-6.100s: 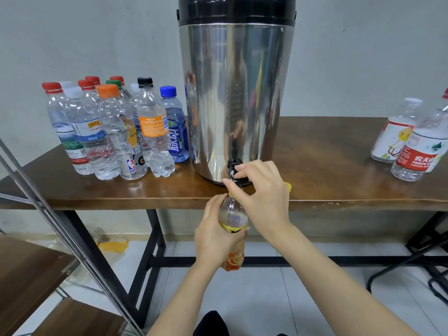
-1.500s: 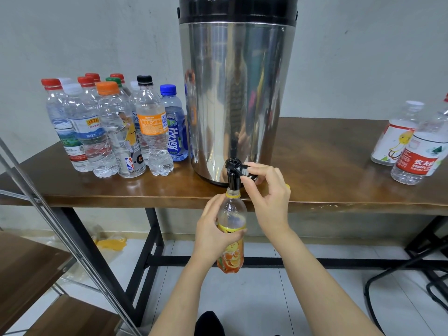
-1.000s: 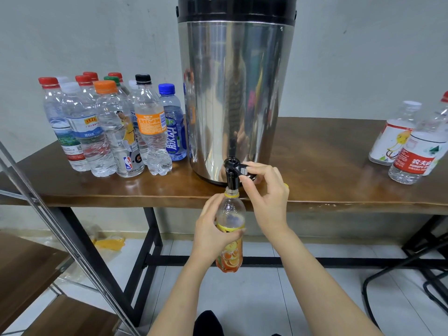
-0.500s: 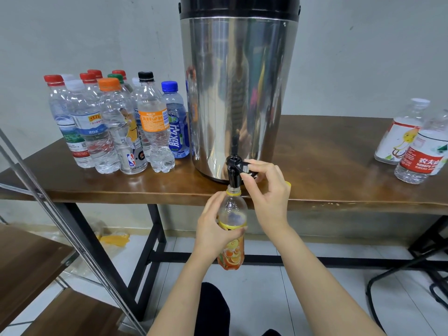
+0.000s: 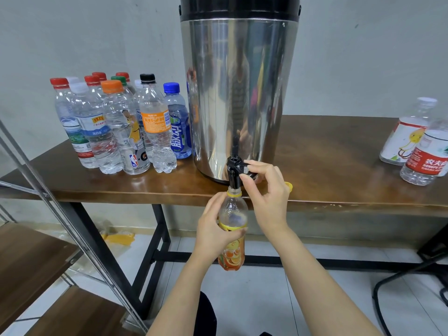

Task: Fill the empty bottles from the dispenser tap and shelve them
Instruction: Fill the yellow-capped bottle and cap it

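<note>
We enter this as a plain back room or utility space. Grounds:
- painted grey wall (image 5: 97, 44), lightly marked
- pale tiled floor (image 5: 266, 299)
- 1 long wooden surface (image 5: 339, 154) on a black metal frame (image 5: 155, 251)
- 1 large steel dispenser (image 5: 240, 93) standing on it
- a cluster of capped plastic bottles (image 5: 116, 127) at its left, and more bottles (image 5: 417, 146) at the far right
- 1 metal-framed shelf unit (image 5: 31, 258) with wooden boards, lower left

We cannot narrow it further.

We saw a left forearm (image 5: 179, 299) and a right forearm (image 5: 322, 287), both bare to the frame's lower edge. The left hand (image 5: 213, 229) and right hand (image 5: 269, 197) were bare too, the fingers (image 5: 259, 164) slender with short, plain nails. Between the forearms showed a patch of black clothing (image 5: 207, 314), its kind unclear.
</note>
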Motion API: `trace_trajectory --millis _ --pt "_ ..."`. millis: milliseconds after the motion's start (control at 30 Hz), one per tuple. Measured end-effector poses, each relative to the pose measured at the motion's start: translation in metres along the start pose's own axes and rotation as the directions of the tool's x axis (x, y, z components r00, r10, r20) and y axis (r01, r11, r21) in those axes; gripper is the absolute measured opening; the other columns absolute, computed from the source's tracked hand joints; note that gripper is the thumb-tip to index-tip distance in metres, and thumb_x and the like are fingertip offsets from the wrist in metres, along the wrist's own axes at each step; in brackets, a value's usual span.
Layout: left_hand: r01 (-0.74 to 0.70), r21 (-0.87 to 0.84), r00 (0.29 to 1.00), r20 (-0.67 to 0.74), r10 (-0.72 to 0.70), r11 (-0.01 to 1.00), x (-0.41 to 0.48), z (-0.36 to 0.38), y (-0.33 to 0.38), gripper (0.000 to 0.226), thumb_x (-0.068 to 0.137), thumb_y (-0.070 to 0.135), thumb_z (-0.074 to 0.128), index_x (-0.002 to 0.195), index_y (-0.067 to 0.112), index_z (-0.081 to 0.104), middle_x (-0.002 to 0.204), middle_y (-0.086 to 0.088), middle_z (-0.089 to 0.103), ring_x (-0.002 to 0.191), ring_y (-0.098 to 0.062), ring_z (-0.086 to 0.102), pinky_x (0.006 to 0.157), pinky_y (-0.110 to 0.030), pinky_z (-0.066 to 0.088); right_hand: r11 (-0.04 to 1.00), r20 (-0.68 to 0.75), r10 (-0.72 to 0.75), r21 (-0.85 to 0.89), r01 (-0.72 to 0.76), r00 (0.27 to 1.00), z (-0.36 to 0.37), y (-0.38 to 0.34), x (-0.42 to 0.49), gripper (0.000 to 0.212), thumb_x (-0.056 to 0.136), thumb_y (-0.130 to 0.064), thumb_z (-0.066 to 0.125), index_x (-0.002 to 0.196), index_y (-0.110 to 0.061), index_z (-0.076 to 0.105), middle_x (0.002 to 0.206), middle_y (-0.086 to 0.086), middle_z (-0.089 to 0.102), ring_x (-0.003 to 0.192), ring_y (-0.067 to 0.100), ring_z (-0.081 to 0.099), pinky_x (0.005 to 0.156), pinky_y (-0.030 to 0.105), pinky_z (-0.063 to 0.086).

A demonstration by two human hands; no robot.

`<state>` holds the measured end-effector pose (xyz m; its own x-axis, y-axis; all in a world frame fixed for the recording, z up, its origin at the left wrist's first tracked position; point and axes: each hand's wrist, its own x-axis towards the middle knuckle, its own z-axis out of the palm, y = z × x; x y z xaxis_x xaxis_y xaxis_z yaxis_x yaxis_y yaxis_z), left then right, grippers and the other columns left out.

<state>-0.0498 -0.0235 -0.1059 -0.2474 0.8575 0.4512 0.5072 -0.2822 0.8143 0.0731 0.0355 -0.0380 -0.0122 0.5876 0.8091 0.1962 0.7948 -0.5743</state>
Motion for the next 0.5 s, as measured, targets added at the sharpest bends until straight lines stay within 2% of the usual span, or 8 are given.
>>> trace_trajectory --millis 200,333,500 --pt "-0.001 0.011 1.0 -0.01 0.001 1.0 0.0004 0.0003 -0.0009 0.091 0.062 0.022 0.092 0.127 0.058 0.039 0.137 0.029 0.044 0.127 0.012 0.042 0.099 -0.007 0.038 1.0 -0.004 -0.019 -0.003 0.019 1.0 0.0011 0.0024 0.0001 0.026 0.09 -0.034 0.063 0.1 -0.011 0.068 0.111 -0.012 0.064 0.095 0.009 0.059 0.079 0.018 0.048" --pt "0.009 0.01 1.0 -0.017 -0.009 1.0 0.0002 0.0016 -0.0006 0.092 0.061 0.023 0.091 0.126 0.06 0.038 0.137 0.031 0.043 0.128 0.01 0.042 0.102 -0.012 0.04 0.999 -0.011 -0.035 -0.012 0.035 0.999 0.0012 0.0029 0.0004 0.033 0.091 -0.04 0.061 0.1 -0.009 0.068 0.111 -0.013 0.063 0.095 0.006 0.058 0.077 0.018 0.049" --pt "0.034 0.014 0.999 -0.006 -0.034 0.999 -0.0003 0.0014 -0.0011 0.091 0.062 0.026 0.091 0.125 0.063 0.038 0.134 0.042 0.039 0.127 0.013 0.041 0.101 -0.013 0.041 0.998 -0.022 -0.061 -0.014 0.06 0.998 0.0017 0.003 0.001 0.038 0.093 -0.045 0.057 0.099 -0.008 0.067 0.111 -0.011 0.063 0.095 0.008 0.058 0.077 0.022 0.05"
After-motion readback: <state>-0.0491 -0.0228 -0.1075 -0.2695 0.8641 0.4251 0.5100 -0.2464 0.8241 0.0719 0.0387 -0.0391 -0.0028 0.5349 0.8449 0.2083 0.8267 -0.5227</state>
